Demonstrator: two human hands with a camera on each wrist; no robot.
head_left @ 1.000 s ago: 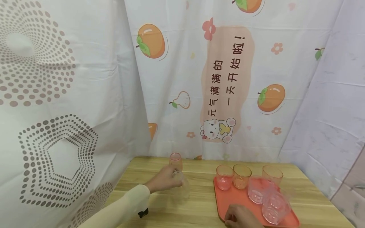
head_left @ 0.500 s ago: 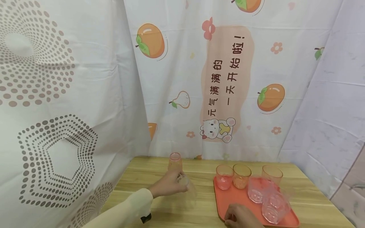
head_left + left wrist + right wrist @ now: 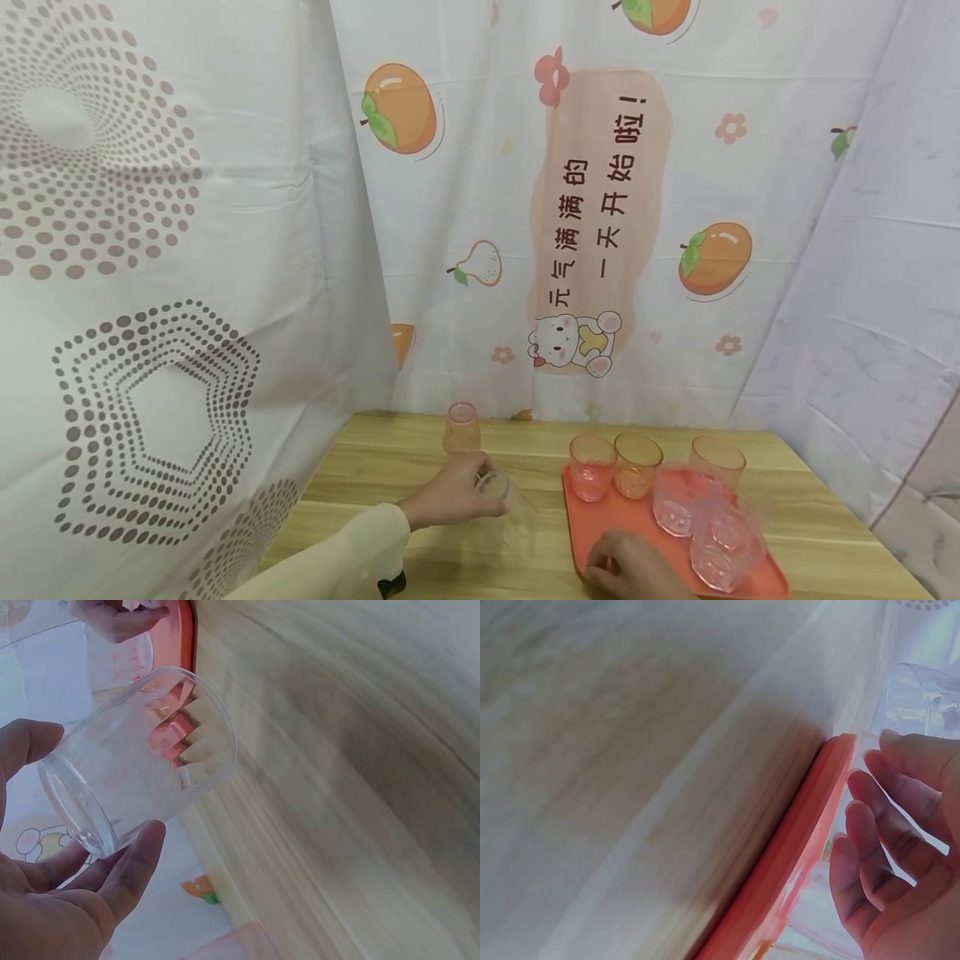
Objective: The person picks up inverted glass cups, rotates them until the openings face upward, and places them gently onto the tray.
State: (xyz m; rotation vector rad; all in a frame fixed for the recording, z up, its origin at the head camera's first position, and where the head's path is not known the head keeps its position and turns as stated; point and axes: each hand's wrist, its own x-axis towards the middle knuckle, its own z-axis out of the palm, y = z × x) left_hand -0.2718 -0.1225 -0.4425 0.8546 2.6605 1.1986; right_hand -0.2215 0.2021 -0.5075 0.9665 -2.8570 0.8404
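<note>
My left hand (image 3: 453,492) grips a clear drinking glass (image 3: 142,761) round its thick base, thumb on one side and fingers on the other. The glass is tilted, its open rim facing down over the wooden table, left of the red tray (image 3: 611,525). In the left wrist view nothing shows inside it. My right hand (image 3: 630,567) is at the tray's near left corner, fingers loosely bent with nothing between them. Behind the left hand a pink glass (image 3: 462,429) stands upside down on the table.
On the tray a pink tumbler (image 3: 592,468) and an amber tumbler (image 3: 637,467) stand side by side at the back left. A pale orange tumbler (image 3: 717,458) is at the back right. Faceted clear pink glasses (image 3: 723,546) crowd the right half. A patterned curtain (image 3: 465,192) closes off the back.
My left hand has moved right and a little nearer with the clear glass, away from the upside-down pink glass. The right hand and the tray's glasses stay nearly where they were.
</note>
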